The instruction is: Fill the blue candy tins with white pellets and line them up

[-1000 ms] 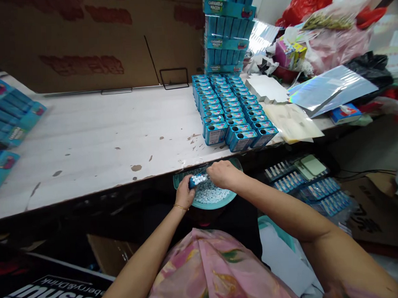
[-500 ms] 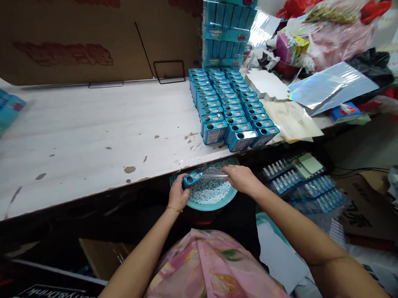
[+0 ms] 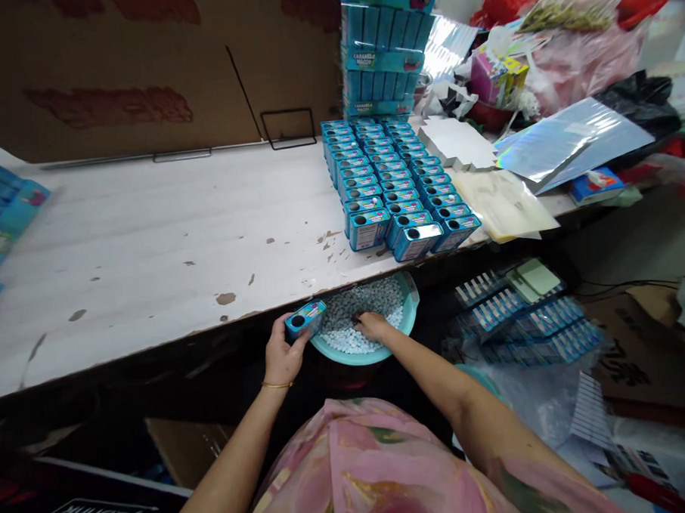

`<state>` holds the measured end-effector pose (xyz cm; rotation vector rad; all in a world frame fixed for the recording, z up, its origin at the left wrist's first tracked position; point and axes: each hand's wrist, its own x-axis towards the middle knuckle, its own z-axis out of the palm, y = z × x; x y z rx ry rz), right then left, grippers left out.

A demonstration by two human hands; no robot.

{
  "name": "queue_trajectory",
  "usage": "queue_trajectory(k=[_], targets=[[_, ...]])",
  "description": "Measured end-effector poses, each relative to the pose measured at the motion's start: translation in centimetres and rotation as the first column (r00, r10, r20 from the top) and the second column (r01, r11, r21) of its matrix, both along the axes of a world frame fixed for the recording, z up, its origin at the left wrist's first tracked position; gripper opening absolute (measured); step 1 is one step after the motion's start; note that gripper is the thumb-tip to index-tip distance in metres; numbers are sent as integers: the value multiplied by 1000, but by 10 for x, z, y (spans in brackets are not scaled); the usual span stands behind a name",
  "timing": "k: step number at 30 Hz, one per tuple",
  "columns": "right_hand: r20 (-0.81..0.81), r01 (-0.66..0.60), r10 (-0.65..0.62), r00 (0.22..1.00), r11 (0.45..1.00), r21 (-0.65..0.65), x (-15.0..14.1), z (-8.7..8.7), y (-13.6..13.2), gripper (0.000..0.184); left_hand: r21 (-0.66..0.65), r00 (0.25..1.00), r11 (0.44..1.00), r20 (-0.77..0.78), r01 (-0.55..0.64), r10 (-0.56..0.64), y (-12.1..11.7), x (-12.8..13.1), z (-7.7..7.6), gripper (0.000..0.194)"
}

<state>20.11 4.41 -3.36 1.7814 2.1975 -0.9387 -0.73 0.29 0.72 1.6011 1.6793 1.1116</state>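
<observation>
My left hand (image 3: 284,351) is closed around a small blue tin (image 3: 305,317). It holds the tin tilted over the left rim of a turquoise basin (image 3: 355,358), near the table edge. The tin's top shows a dark round spot and a printed label. Many small white and pale blue candy pellets (image 3: 351,341) fill the basin. Over them, inside the basin, is my right hand (image 3: 372,325), fingers drawn together and pointing down at the pellets. A small dark bit shows at its fingertips; what it is I cannot make out.
Rows of similar blue tins (image 3: 396,178) stand on the white table (image 3: 177,241), with stacked blue display boxes (image 3: 384,58) behind. More blue boxes (image 3: 0,211) sit far left. Right of the rows lie white card (image 3: 456,142) and shiny sheets (image 3: 570,144). Packed trays (image 3: 527,316) are low right.
My left hand has moved left with the tin, whose top showed white pellets at first and now shows the label. A silvery strip left view from my right hand, which moved down into the basin.
</observation>
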Motion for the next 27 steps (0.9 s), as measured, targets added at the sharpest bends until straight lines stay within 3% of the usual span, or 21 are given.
queue_trajectory(k=[5, 8, 11, 15, 18, 23, 27], targets=[[-208, 5, 20, 978, 993, 119, 45, 17, -8, 33, 20, 1000, 1000, -9, -15, 15, 0, -1, -2, 43], [-339, 16, 58, 939, 977, 212, 66, 43, -15, 29, 20, 1000, 999, -13, 27, -27, 2, 5, -2, 41], [-343, -7, 110, 933, 957, 289, 76, 76, -19, 29, 12, 996, 996, -45, 84, -83, 7, 19, 0, 39], [-198, -61, 133, 971, 941, 334, 71, 119, -20, 33, -13, 977, 986, -127, 169, -169, 14, 39, 2, 36], [-1, -147, 156, 988, 930, 338, 59, 140, -20, 32, -24, 964, 980, -177, 198, -199, 16, 49, 1, 37], [289, -329, 227, 930, 864, 382, 37, 157, -22, 29, 22, 950, 974, -227, 225, -214, 15, 52, -5, 39], [371, -429, 270, 888, 777, 461, 15, 166, -32, 30, 11, 948, 974, -234, 225, -217, 15, 52, -8, 40]])
